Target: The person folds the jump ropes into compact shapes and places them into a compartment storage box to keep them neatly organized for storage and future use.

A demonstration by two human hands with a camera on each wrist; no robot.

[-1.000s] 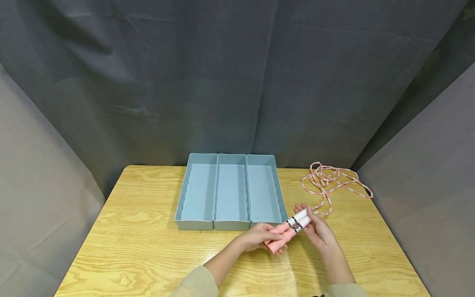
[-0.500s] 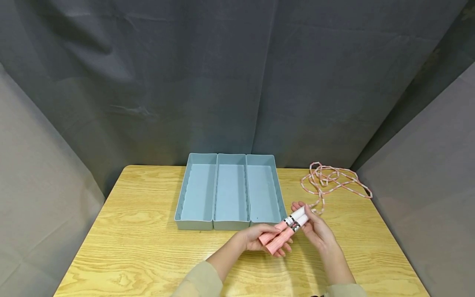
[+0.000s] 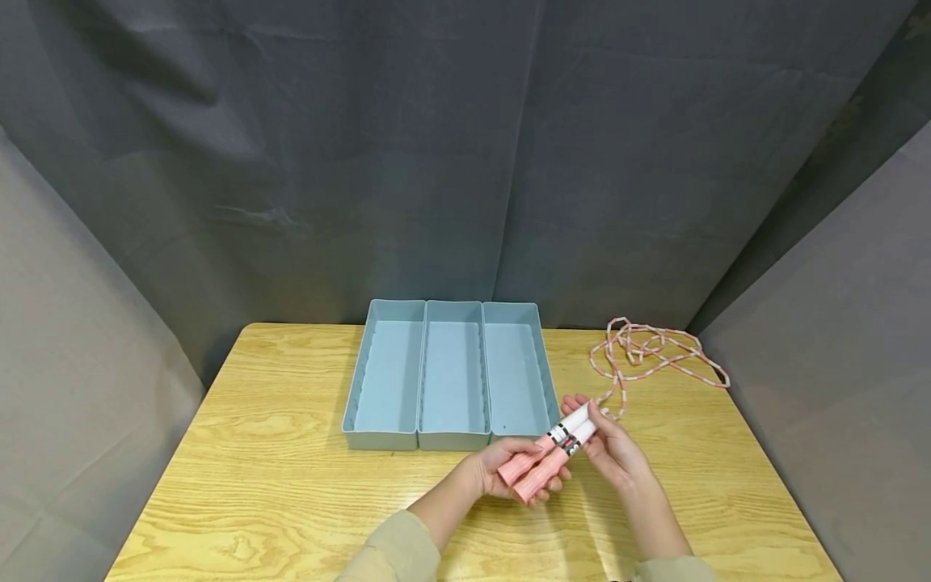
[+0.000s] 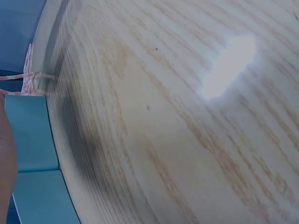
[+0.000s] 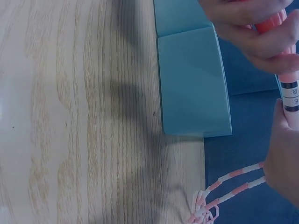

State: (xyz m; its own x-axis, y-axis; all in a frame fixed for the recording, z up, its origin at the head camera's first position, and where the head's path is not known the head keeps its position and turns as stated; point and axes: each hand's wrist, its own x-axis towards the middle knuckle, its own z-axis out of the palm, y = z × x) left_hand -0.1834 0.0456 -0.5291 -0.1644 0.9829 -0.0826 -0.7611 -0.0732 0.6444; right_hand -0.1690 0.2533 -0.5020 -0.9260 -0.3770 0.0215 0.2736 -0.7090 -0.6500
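Note:
A jump rope has two pink-and-white handles [image 3: 537, 480] lying side by side above the table, slanting up to the right. My left hand [image 3: 496, 469] holds their pink ends, thumb on top and fingers beneath. Around the white ends, my right hand [image 3: 620, 454] has its thumb over the top. From there the pink-and-white beaded cord [image 3: 676, 364] trails to a loose tangle at the table's back right. The right wrist view shows the left fingers [image 5: 266, 44] curled round a handle. In the left wrist view, only a sliver of hand [image 4: 5, 154] shows; the handles are hidden there.
Three blue-grey bins [image 3: 454, 441] stand side by side at the back middle of the wooden table [image 3: 276, 485], just beyond the hands. Grey curtains [image 3: 349, 162] hang behind, with light panels [image 3: 836, 339] on both sides.
Both handles have shifted a little left and toward me, with the right hand following. The near part of the cord has been drawn along; the far tangle stays where it was.

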